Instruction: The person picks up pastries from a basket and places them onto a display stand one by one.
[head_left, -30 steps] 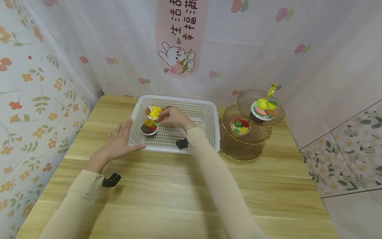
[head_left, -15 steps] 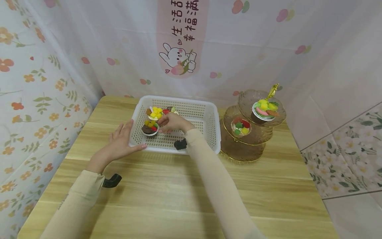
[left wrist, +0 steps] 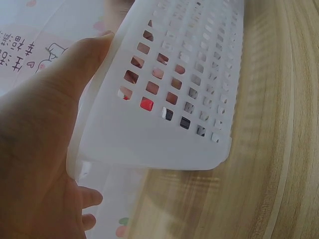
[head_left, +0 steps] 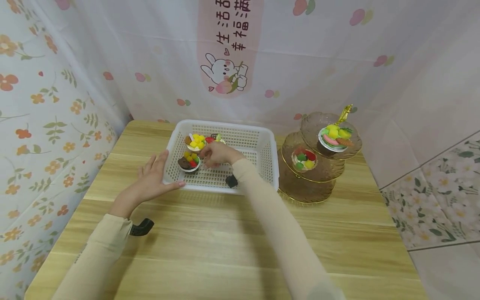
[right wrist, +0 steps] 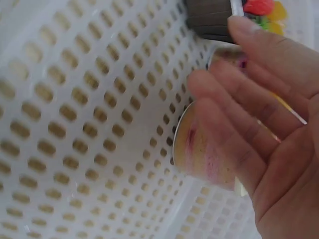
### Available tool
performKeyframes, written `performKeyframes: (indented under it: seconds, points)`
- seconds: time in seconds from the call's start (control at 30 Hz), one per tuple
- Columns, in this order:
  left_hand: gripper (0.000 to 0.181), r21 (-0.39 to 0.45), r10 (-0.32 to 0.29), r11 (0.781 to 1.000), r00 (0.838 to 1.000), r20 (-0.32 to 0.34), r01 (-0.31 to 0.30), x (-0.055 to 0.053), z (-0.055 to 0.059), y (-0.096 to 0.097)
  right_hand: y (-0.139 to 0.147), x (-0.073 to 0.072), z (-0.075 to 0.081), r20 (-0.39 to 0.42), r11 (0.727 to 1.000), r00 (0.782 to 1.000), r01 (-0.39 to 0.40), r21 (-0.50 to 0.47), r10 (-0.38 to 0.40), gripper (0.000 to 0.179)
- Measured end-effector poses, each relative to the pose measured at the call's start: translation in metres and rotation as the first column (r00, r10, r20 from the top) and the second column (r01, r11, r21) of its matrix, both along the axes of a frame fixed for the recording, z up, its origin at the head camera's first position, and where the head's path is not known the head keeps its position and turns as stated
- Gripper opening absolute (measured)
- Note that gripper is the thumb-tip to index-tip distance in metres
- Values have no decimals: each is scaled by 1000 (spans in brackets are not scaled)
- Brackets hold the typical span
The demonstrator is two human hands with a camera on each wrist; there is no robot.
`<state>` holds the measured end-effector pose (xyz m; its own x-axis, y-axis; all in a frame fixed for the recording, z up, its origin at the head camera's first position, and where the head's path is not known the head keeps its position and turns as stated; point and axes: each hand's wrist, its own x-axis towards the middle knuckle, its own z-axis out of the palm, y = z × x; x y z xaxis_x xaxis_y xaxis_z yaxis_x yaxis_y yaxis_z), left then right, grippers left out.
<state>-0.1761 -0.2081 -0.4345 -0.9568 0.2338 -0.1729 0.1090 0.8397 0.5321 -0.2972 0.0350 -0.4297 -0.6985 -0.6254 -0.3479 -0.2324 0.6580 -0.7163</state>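
Observation:
My left hand [head_left: 151, 177] rests on the left front corner of a white perforated plastic basket [head_left: 271, 160], fingers spread and thumb along the front rim. In the left wrist view the thumb [left wrist: 94, 47] lies against that rim. Inside the basket my right hand [head_left: 219, 153] hangs with fingers loosely bent. Its thumb tip is right at the rim of a brown cupcake [right wrist: 212, 22] with fruit toppings [head_left: 189, 162]. Behind its fingers stands a tan, pink-streaked cup [right wrist: 204, 149]. A yellow-topped cupcake [head_left: 196, 142] and another with red fruit [head_left: 211, 140] sit at the back left.
Right of the basket stands a tiered amber stand [head_left: 309, 193] with gold edges. A fruit-topped cupcake [head_left: 333, 139] sits on its top tier and a second cupcake [head_left: 304, 160] on its middle tier. The wooden table [head_left: 202, 246] carries everything; patterned cloth [head_left: 161, 58] hangs behind.
The right hand shifts slightly within the basket, its fingers drawing down and closer to the brown cupcake, whose toppings appear slightly turned. The left hand stays at the rim.

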Motion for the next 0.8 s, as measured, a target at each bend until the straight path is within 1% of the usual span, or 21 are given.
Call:
performKeyframes:
  seconds: [0.1,0.17,0.33,0.4,0.43,0.57,0.67,0.73,0.8]
  points:
    - [122,-8,1,1000,1000,-1,-1,0,1,-1,-4,0,2,-28,998,999,-36,41,37,47]
    - [122,-11,2,1000,1000,-2,-2,1,2,0,-7,-1,3,-49,996,997,-59,67,63,50]
    - [121,-10,0,1000,1000,-2,0,2,2,-1,-12,0,6,-99,993,992,-72,96,82,39]
    - [121,-9,0,1000,1000,-6,0,1,1,-2,-15,1,8,-114,992,990,-72,108,84,37]
    - [121,-8,0,1000,1000,-8,0,1,1,-2,-16,1,9,-126,990,988,-77,121,92,39]
    - [120,-10,-3,1000,1000,-14,3,0,-1,-1,-22,2,10,-160,982,979,-104,155,129,54]
    - [120,-12,-5,1000,1000,-15,5,0,-2,-1,-26,2,8,-165,982,975,-125,142,148,61]
    - [119,-13,-8,1000,1000,-19,8,0,-2,-1,-27,2,6,-165,983,975,-130,127,150,63]
    - [119,-14,-7,1000,1000,-21,7,0,-2,-1,-28,1,5,-143,986,979,-132,101,146,64]
